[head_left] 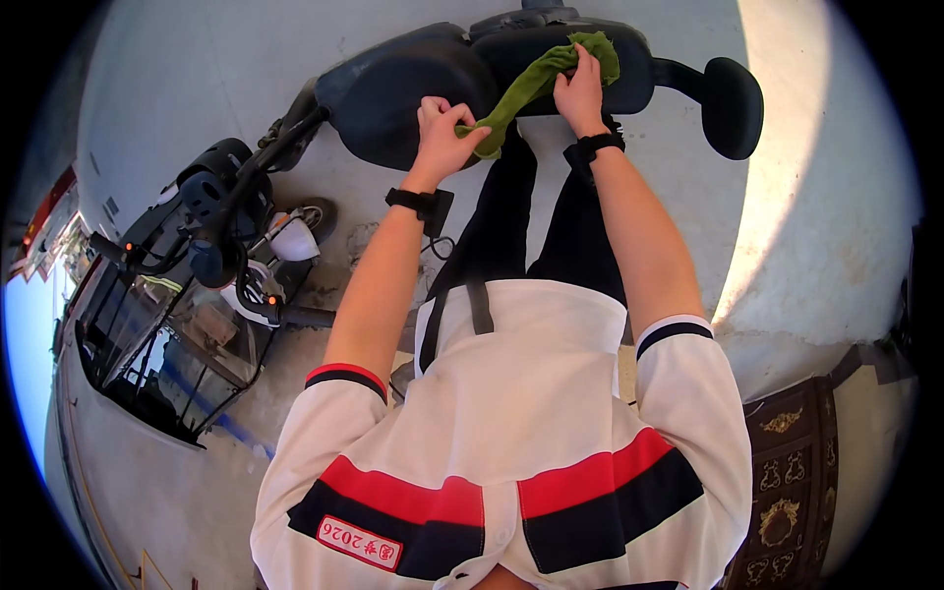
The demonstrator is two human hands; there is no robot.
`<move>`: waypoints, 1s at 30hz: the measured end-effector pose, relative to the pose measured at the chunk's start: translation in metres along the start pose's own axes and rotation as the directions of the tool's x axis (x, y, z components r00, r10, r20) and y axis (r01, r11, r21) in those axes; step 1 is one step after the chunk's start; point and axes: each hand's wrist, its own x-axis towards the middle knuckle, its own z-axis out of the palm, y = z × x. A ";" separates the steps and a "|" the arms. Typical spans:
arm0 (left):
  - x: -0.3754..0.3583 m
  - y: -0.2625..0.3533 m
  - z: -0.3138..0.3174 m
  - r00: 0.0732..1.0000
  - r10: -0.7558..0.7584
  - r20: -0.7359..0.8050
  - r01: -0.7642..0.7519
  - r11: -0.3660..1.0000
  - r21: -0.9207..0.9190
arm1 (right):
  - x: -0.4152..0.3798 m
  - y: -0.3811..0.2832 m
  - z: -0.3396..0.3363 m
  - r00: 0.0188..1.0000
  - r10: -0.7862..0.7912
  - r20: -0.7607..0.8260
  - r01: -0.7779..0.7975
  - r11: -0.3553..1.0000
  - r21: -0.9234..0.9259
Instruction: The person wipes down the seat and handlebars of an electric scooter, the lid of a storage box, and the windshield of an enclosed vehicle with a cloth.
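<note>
A green cloth is stretched between my hands above the black seat of a scooter. My left hand pinches its lower end, over the edge of the front seat. Its bunched upper end is held by my right hand, over the rear seat. Both hands have their fingers closed on the cloth, and a black strap is round each wrist.
The scooter's handlebar is at the left, and its black backrest stands out at the right. A framed cart is at the lower left. An ornate brown door is at the lower right.
</note>
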 end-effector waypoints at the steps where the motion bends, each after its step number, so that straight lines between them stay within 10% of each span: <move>1: 0.000 -0.001 0.001 1.000 0.004 -0.004 -0.004 1.000 0.003 | 0.000 -0.001 0.002 1.000 -0.013 0.003 0.013 1.000 -0.018; 9: -0.001 -0.001 0.000 1.000 -0.003 0.010 0.003 1.000 0.013 | -0.017 0.003 0.007 0.808 0.084 0.583 -0.035 0.995 -0.096; 18: -0.001 -0.002 0.000 1.000 -0.004 0.007 0.004 1.000 -0.007 | -0.046 -0.020 0.004 0.992 0.017 0.121 0.028 0.932 -0.361; 24: -0.001 -0.003 -0.001 1.000 0.019 0.001 -0.019 1.000 -0.001 | -0.036 -0.003 0.016 0.990 0.026 0.139 0.037 0.901 -0.431; 30: -0.002 -0.001 -0.001 1.000 0.009 0.012 -0.009 1.000 -0.010 | -0.009 0.006 -0.007 0.952 0.002 -0.306 -0.099 0.948 -0.301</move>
